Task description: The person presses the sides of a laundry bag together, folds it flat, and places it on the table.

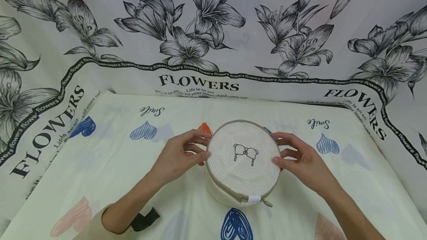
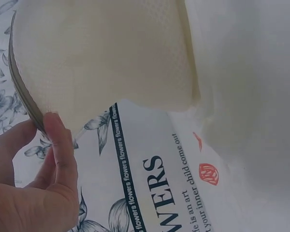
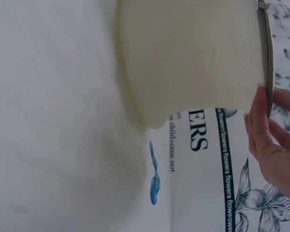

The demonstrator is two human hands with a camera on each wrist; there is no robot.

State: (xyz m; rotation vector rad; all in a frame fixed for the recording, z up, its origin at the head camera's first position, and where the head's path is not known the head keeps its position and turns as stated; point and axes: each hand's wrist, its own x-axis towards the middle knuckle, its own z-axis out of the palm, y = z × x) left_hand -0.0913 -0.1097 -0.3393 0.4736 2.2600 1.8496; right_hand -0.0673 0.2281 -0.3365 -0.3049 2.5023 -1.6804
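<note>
A round cream mesh laundry bag stands on the cloth in the head view, its lid facing up with two line-drawn sheep on it. A grey-beige zipper runs around the lid's rim, and the zipper pull hangs at the front beside a small white tab. My left hand pinches the rim on the left side between thumb and fingers. On the opposite side my right hand pinches the rim likewise. Both wrist views show the bag's soft side wall hanging below the zippered edge.
Beneath the bag lies a pale cloth printed with hearts and "Smile". A white curtain with black flower drawings rises behind the table. Near the left sleeve shows a black strap.
</note>
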